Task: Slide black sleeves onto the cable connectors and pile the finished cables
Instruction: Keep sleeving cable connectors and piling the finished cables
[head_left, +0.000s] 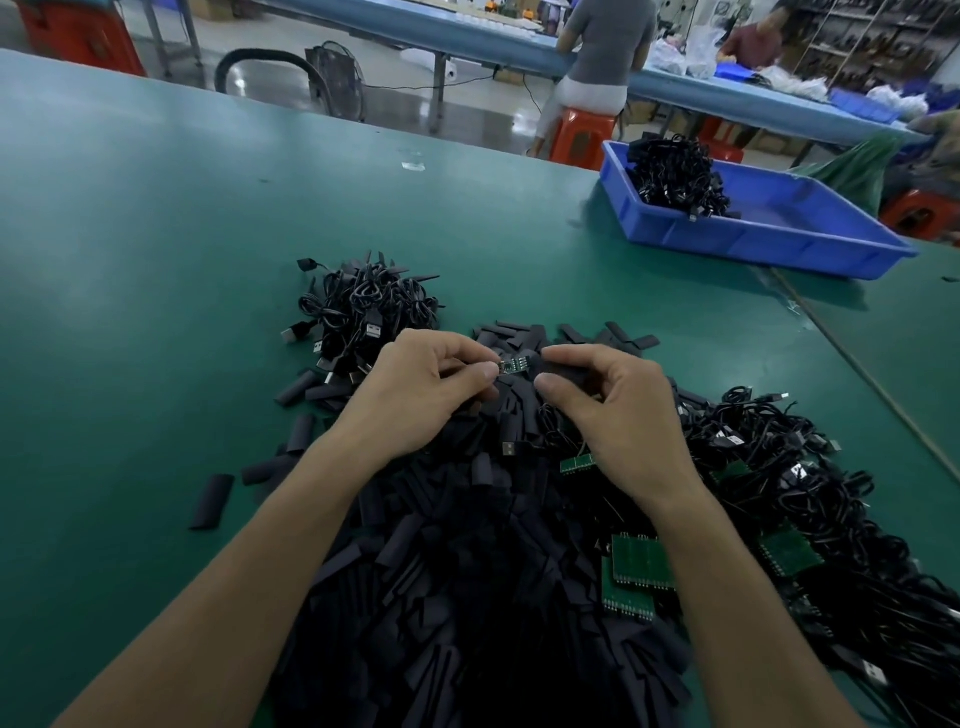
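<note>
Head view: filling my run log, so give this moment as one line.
left hand pinches circuit board | right hand holds black sleeve beside it | sleeve not yet on | cable pile behind left hand

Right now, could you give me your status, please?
Left hand pinches small green circuit-board connector. Right hand holds flat black sleeve at its end, connector bare. Loose sleeves piled underneath.

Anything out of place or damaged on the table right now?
Nothing looks damaged. A few stray sleeves lie left of the sleeve heap, and a small clear scrap sits alone far up the table.
</note>
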